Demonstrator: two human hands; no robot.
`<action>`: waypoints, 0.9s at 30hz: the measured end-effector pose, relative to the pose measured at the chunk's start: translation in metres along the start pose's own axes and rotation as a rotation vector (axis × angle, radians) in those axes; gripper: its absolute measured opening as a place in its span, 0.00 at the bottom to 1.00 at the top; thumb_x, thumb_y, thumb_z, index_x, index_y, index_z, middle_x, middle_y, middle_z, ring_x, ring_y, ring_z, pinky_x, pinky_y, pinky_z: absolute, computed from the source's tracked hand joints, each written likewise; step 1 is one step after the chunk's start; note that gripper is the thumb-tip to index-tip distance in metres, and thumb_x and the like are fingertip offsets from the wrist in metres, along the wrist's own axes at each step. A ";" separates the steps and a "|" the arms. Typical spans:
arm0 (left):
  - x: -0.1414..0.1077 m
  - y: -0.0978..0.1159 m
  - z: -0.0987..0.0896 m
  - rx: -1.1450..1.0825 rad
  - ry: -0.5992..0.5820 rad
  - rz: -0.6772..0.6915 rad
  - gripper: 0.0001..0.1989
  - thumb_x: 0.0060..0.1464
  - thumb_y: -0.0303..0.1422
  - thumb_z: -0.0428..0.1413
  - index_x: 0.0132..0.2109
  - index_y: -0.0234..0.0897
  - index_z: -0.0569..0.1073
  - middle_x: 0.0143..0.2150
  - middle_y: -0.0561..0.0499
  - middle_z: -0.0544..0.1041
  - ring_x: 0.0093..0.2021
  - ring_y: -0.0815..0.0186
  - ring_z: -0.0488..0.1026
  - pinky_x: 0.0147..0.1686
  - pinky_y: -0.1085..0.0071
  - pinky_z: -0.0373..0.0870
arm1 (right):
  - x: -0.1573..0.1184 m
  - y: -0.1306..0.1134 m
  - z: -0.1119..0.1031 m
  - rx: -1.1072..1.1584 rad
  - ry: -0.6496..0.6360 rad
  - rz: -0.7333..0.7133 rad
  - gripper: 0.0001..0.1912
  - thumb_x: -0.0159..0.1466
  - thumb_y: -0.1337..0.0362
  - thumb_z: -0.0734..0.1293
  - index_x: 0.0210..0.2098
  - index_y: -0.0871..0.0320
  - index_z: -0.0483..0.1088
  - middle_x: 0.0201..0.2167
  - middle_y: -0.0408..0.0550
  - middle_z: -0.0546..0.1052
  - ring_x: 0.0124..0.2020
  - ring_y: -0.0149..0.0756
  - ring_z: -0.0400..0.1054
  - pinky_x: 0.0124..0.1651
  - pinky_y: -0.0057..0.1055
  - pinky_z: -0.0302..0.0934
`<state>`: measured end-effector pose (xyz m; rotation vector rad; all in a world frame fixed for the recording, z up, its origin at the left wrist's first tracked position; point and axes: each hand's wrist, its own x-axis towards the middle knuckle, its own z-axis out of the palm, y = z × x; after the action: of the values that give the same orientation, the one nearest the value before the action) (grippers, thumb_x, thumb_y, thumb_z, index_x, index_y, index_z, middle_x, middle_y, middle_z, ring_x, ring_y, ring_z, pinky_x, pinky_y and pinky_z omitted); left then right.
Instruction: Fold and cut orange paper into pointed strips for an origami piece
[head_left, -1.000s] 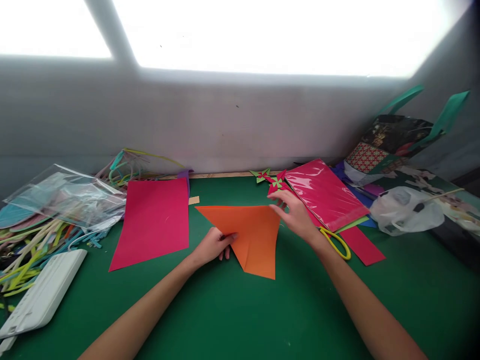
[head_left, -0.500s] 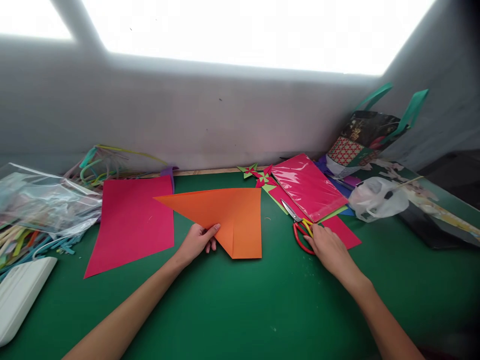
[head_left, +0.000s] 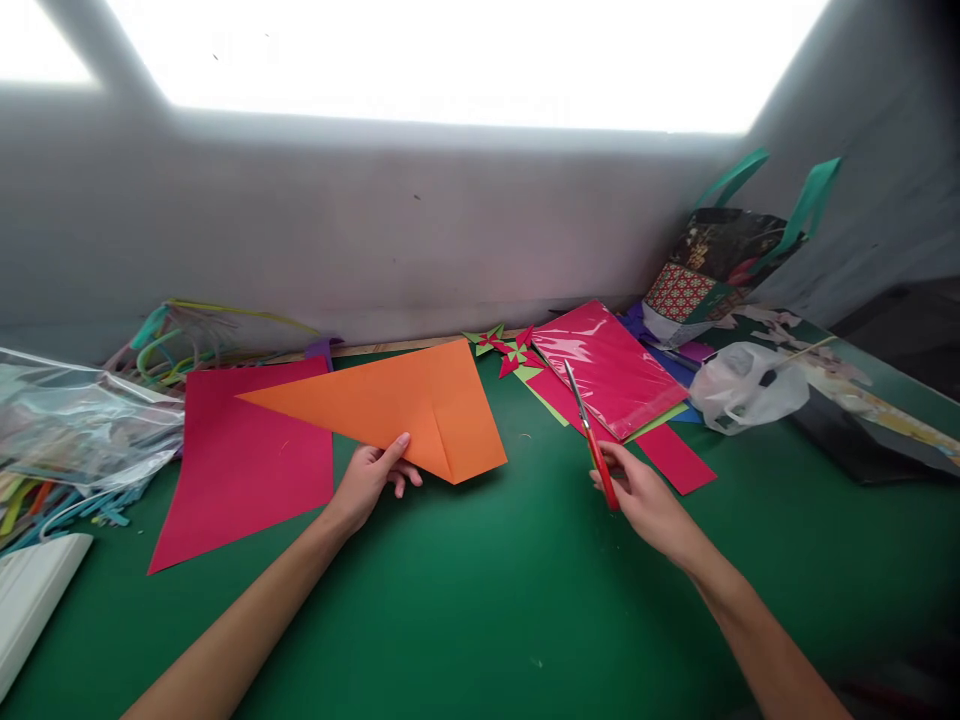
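Note:
My left hand (head_left: 379, 475) pinches the lower edge of a folded orange sheet of paper (head_left: 390, 400), thumb on top and fingers beneath. The sheet has a long point to the left and a crease near its right part, and it is tilted. In my right hand (head_left: 634, 490) is a pair of scissors (head_left: 596, 450) with red handles, blades pointing up and away and looking closed. A pink sheet of paper (head_left: 255, 460) lies at the left, partly behind the orange one. Beyond the scissors rests a plastic-wrapped pack of pink paper (head_left: 611, 370).
Folded pink and green paper stars (head_left: 516, 352) lie near the wall. At the right are a white plastic bag (head_left: 746, 390) and a patterned bag with green handles (head_left: 701, 270). Clear plastic (head_left: 82, 420), paper strips (head_left: 112, 500) and a white device (head_left: 37, 590) sit at the left.
My right hand has lifted the scissors off the table and turned them on edge. My left hand has raised the orange paper, moved it left and turned it counterclockwise. The view has shifted slightly.

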<state>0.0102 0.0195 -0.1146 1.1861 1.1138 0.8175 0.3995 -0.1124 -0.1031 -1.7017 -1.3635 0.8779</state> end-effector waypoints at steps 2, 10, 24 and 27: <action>0.000 0.004 0.000 0.001 -0.005 0.028 0.26 0.59 0.53 0.63 0.43 0.30 0.75 0.27 0.44 0.81 0.22 0.63 0.76 0.19 0.72 0.68 | 0.005 -0.021 0.018 0.265 -0.039 0.082 0.24 0.60 0.50 0.77 0.48 0.53 0.69 0.41 0.51 0.79 0.41 0.48 0.78 0.40 0.40 0.75; 0.001 0.007 -0.009 -0.059 -0.031 0.095 0.23 0.60 0.50 0.64 0.45 0.32 0.72 0.31 0.46 0.80 0.25 0.61 0.80 0.21 0.70 0.73 | 0.037 -0.079 0.090 0.602 -0.069 0.052 0.25 0.63 0.43 0.74 0.28 0.54 0.64 0.21 0.39 0.73 0.13 0.26 0.57 0.17 0.27 0.49; -0.008 0.032 -0.011 -0.010 -0.091 0.149 0.23 0.62 0.50 0.62 0.47 0.32 0.73 0.30 0.47 0.81 0.27 0.60 0.81 0.26 0.66 0.78 | 0.064 -0.081 0.119 0.547 0.115 0.002 0.23 0.57 0.44 0.79 0.40 0.56 0.78 0.25 0.43 0.76 0.17 0.27 0.58 0.18 0.28 0.51; -0.007 0.036 -0.015 -0.002 -0.099 0.152 0.22 0.62 0.50 0.62 0.44 0.32 0.74 0.28 0.47 0.81 0.26 0.60 0.81 0.27 0.66 0.78 | 0.066 -0.076 0.114 0.576 0.093 0.021 0.26 0.55 0.44 0.80 0.43 0.56 0.78 0.24 0.42 0.75 0.16 0.29 0.60 0.19 0.30 0.53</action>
<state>-0.0037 0.0247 -0.0784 1.3069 0.9505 0.8661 0.2783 -0.0217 -0.0927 -1.2892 -0.9124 1.0647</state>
